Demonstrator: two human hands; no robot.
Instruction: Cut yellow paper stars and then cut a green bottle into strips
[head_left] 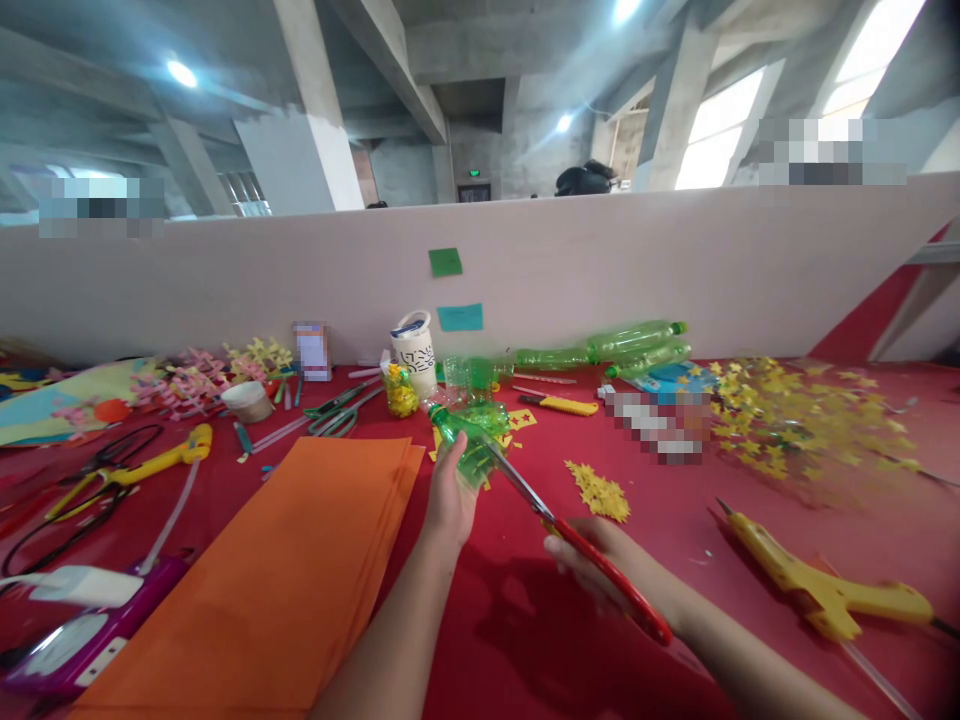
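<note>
My left hand [453, 488] is closed around a cut piece of green plastic bottle [474, 455], its neck and cap end pointing up and to the left. In my right hand [600, 565] are red-handled scissors [592, 555], their blades reaching up and left to the plastic. The blade tips touch or overlap the bottle piece; whether they are cutting I cannot tell. Behind my left hand are more cut clear-green bottle parts [469, 375] and a small bottle filled with yellow stars [401, 390]. Right of the scissors lies a pile of yellow paper stars [598, 490].
Orange sheets [292, 570] lie at the left, beside a purple power strip [112, 630] and a yellow glue gun [172, 450]. Another glue gun [817, 580] is at the right. A utility knife [562, 405], whole green bottles [637, 345] and a white cup [414, 355] stand or lie behind.
</note>
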